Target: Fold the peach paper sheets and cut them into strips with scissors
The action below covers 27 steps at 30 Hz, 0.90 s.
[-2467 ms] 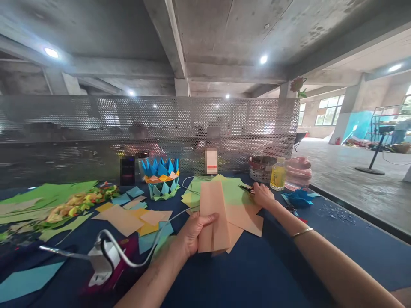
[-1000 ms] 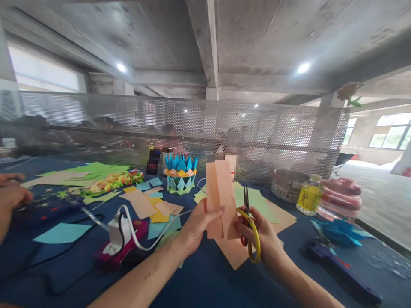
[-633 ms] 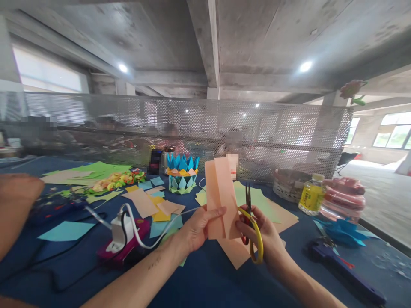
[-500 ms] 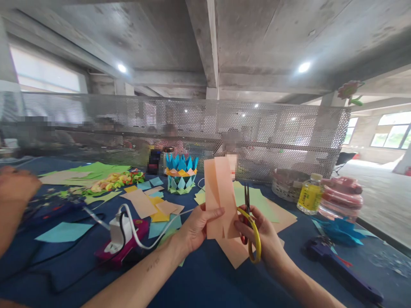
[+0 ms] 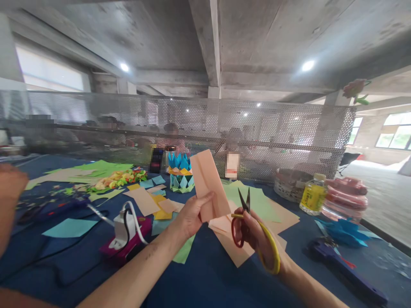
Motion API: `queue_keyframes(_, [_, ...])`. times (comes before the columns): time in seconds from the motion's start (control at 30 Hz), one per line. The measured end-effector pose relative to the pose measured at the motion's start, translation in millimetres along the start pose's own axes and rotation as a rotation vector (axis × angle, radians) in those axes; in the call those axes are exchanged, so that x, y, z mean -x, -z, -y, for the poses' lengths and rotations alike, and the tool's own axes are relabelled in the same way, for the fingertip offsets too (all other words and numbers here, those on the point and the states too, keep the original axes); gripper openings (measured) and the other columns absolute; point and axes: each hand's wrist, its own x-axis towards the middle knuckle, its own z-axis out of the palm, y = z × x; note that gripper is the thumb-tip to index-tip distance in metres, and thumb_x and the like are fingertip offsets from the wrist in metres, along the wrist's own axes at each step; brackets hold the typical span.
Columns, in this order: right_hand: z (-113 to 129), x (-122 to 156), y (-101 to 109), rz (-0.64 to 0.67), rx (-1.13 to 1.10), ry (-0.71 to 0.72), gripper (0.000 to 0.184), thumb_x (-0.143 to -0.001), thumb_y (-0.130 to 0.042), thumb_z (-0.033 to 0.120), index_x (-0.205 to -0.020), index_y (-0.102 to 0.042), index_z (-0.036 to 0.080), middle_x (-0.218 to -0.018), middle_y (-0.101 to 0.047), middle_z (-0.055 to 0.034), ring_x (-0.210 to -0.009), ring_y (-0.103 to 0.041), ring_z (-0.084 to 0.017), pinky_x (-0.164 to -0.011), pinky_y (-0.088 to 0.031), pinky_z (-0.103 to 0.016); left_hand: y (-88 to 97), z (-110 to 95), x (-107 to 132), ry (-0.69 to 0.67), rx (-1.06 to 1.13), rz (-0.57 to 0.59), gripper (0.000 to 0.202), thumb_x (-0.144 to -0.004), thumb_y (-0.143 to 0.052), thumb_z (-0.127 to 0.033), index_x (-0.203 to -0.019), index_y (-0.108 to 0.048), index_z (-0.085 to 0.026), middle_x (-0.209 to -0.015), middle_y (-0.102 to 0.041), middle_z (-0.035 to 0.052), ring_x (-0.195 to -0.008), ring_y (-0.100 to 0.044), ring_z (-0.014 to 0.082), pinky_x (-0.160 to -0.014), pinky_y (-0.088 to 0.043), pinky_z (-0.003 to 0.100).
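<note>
A folded strip of peach paper (image 5: 205, 179) is pinched between the thumb and fingers of my left hand (image 5: 194, 216), tilted with its top leaning left. My right hand (image 5: 253, 233) holds a pair of scissors (image 5: 244, 201) by their yellow and red handles, with the blades pointing up and spread apart. The blades stand to the right of the strip, not touching it. Below both hands, more peach paper (image 5: 236, 252) lies on the blue table.
Behind are a blue, orange and green folded-paper piece (image 5: 180, 171) and green sheets (image 5: 253, 199). At left stand a magenta power strip (image 5: 125, 244) and another person's arm (image 5: 9, 201). A yellow-labelled bottle (image 5: 313, 194) and a purple glue gun (image 5: 346, 269) are at right.
The peach strip has tilted left in my left hand and moved away from the scissors. My right hand has turned, and the scissor blades have opened.
</note>
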Motion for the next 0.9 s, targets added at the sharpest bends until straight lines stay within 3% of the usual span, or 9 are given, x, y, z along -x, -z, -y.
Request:
queue_keyframes(0.1, [2,5,-6,0.261,-0.07,-0.083,0.045,-0.089,-0.036,0.06,-0.085,-0.05,0.017,-0.059,-0.052,0.0006,-0.053,-0.051,-0.014,-0.055,-0.041,-0.027,3.5,-8,-5,-0.041,0.043,-0.083,0.028,-0.076,-0.068,-0.018,-0.102,-0.064,-0.009,-0.09,-0.073,0.0131,-0.078,-0.069,0.0228,-0.078,-0.054,0.036])
queue_keyframes(0.2, [2,10,-9,0.375,-0.158,-0.237,0.051,-0.085,-0.037,0.067,-0.089,-0.05,0.017,-0.063,-0.055,-0.0011,-0.051,-0.054,-0.015,-0.053,-0.044,-0.029,3.1,-11,-4,-0.06,0.075,-0.133,0.027,-0.078,-0.066,-0.017,-0.105,-0.064,-0.011,-0.091,-0.073,0.011,-0.078,-0.069,0.0202,-0.078,-0.055,0.032])
queue_keyframes(0.47, [-4,11,-2,0.394,-0.198,-0.382,0.058,-0.08,-0.04,0.073,-0.093,-0.052,0.018,-0.064,-0.058,-0.0015,-0.047,-0.056,-0.012,-0.05,-0.045,-0.024,-0.8,-9,-2,-0.085,0.103,-0.155,0.025,-0.077,-0.068,-0.017,-0.102,-0.065,-0.012,-0.09,-0.073,0.0076,-0.076,-0.07,0.0172,-0.075,-0.055,0.027])
queue_keyframes(0.9, [-4,11,-3,0.397,-0.206,-0.369,0.057,-0.08,-0.04,0.071,-0.094,-0.051,0.017,-0.063,-0.057,-0.0009,-0.047,-0.056,-0.012,-0.049,-0.045,-0.025,-3.3,-11,1,-0.061,0.076,-0.145,0.025,-0.077,-0.067,-0.017,-0.101,-0.064,-0.013,-0.086,-0.073,0.0079,-0.074,-0.07,0.0184,-0.076,-0.054,0.03])
